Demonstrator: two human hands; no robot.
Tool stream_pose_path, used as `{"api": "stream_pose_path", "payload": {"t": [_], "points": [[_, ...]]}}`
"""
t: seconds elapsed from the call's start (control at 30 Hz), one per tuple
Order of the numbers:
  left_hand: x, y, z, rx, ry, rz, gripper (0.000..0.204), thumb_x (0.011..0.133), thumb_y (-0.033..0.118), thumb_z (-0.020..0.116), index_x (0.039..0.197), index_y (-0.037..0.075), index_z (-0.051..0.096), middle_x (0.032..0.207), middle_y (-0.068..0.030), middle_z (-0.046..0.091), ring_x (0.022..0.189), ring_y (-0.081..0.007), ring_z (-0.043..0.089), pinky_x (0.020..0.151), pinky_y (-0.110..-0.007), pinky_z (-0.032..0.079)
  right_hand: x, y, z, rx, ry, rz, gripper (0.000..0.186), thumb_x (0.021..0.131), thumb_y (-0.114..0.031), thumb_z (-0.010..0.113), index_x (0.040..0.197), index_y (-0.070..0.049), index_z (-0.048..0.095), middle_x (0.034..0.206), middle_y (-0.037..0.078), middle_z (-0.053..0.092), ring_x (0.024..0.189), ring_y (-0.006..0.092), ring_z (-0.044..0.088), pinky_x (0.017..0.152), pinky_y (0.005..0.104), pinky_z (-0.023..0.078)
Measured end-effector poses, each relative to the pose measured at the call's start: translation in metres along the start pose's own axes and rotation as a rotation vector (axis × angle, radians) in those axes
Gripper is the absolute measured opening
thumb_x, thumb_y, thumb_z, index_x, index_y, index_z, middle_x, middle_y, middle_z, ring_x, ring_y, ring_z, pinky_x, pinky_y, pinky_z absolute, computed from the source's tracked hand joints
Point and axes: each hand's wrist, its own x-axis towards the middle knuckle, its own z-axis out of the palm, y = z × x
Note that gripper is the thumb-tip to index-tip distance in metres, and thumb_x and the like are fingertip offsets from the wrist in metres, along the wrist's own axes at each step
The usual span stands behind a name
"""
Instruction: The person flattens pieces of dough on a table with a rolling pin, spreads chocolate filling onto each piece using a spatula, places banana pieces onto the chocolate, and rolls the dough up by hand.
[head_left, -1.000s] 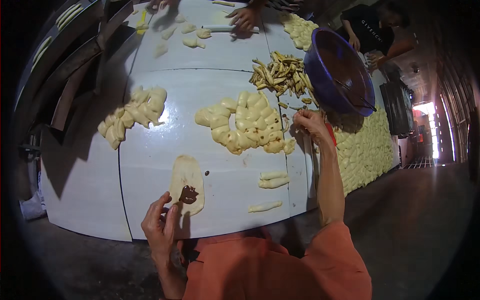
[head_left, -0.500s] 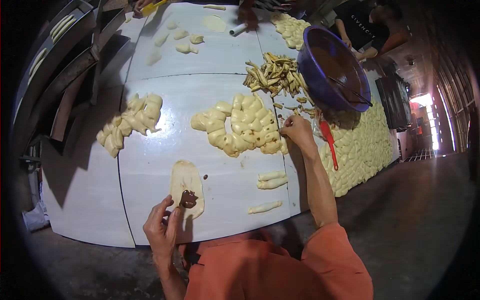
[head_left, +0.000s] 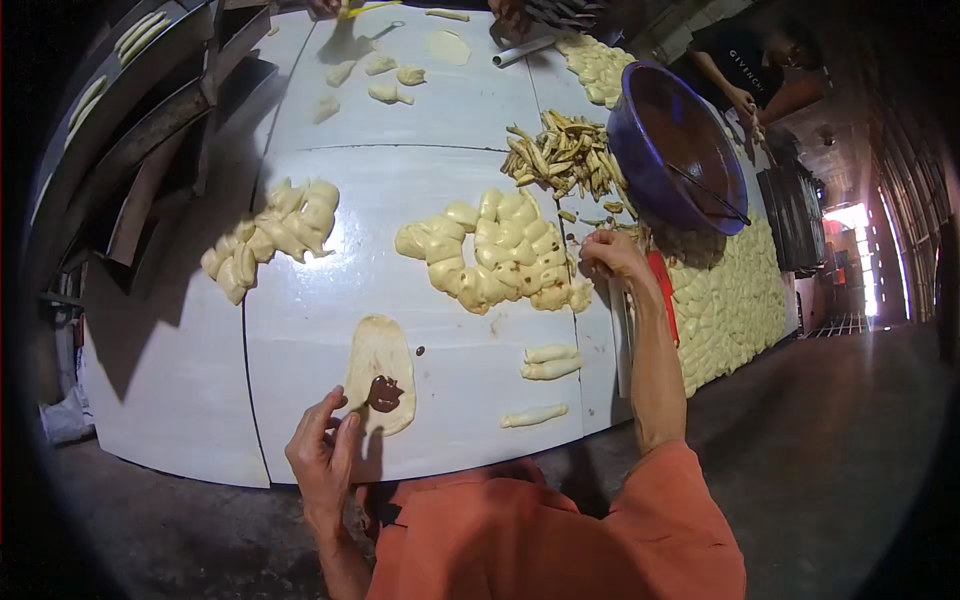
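Note:
My left hand (head_left: 325,450) is at the table's near edge, thumb and fingers apart, holding nothing. Its fingertips are beside a flattened oval of dough (head_left: 378,345) with a dark brown chocolate-like dollop (head_left: 385,394) on its lower half. Farther right, my right hand (head_left: 618,258) has its fingers pinched together; what they hold, if anything, I cannot make out. It is just right of a cluster of pale dough pieces (head_left: 505,245) and below a heap of brownish-yellow strips (head_left: 570,155). A red-handled tool (head_left: 662,290) lies partly behind my right forearm.
A purple basin (head_left: 650,165) of brown liquid, with a rod in it, stands at the back right. Dough pieces (head_left: 735,300) cover the right side. Rolled dough (head_left: 535,415) lies near me, more dough (head_left: 275,235) at left. Metal trays (head_left: 150,190) stand far left. Other people work across the table.
My right hand has shifted slightly to the right, its forearm now covering part of the red tool. My left hand stays by the flattened dough. The view has shifted a little.

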Motion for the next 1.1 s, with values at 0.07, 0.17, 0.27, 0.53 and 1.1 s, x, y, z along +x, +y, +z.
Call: {"api": "stream_pose_path", "payload": {"t": [0.07, 0.17, 0.27, 0.53, 1.1], "points": [[0.0, -0.001, 0.0, -0.014, 0.002, -0.03, 0.037, 0.095, 0.002, 0.074, 0.131, 0.002, 0.07, 0.112, -0.0141, 0.075, 0.078, -0.015, 0.068, 0.058, -0.027, 0.052, 0.004, 0.008, -0.004, -0.056, 0.031, -0.062, 0.02, 0.079, -0.02, 0.079, 0.083, -0.002, 0.073, 0.07, 0.002, 0.066, 0.066, 0.0109, 0.064, 0.056, 0.0295, 0.046], [0.001, -0.003, 0.0, 0.007, -0.016, -0.017, 0.037, 0.095, 0.003, 0.074, 0.131, 0.002, 0.07, 0.112, -0.014, 0.075, 0.078, -0.0148, 0.068, 0.058, -0.027, 0.052, 0.007, 0.015, 0.005, -0.327, 0.129, -0.251, 0.028, 0.072, -0.026, 0.083, 0.083, -0.003, 0.072, 0.07, 0.005, 0.068, 0.064, 0.0176, 0.066, 0.061, 0.0336, 0.05], [0.003, -0.001, 0.003, 0.006, -0.016, 0.008, 0.036, 0.095, 0.004, 0.074, 0.131, 0.002, 0.07, 0.112, -0.0138, 0.076, 0.077, -0.0152, 0.069, 0.057, -0.027, 0.052, -0.008, 0.012, 0.027, -0.666, 0.211, -0.299, 0.031, 0.067, -0.028, 0.084, 0.082, -0.003, 0.073, 0.076, 0.018, 0.072, 0.074, 0.0349, 0.071, 0.072, 0.0436, 0.055], [0.005, -0.003, 0.004, 0.001, -0.011, 0.011, 0.036, 0.095, 0.002, 0.073, 0.13, 0.0, 0.07, 0.111, -0.0147, 0.075, 0.076, -0.0151, 0.07, 0.058, -0.027, 0.054, -0.003, 0.005, 0.02, -0.692, 0.107, -0.224, 0.025, 0.065, -0.024, 0.082, 0.076, -0.002, 0.074, 0.071, 0.016, 0.072, 0.069, 0.031, 0.072, 0.069, 0.0412, 0.056], [0.005, -0.005, 0.003, -0.01, 0.005, -0.005, 0.035, 0.096, 0.002, 0.072, 0.13, 0.001, 0.071, 0.11, -0.0138, 0.075, 0.077, -0.0123, 0.068, 0.055, -0.025, 0.053, 0.0, -0.015, -0.007, -0.361, -0.004, -0.218, 0.022, 0.079, -0.019, 0.084, 0.083, -0.003, 0.07, 0.074, 0.0, 0.065, 0.063, 0.009, 0.058, 0.057, 0.0276, 0.047]]}}
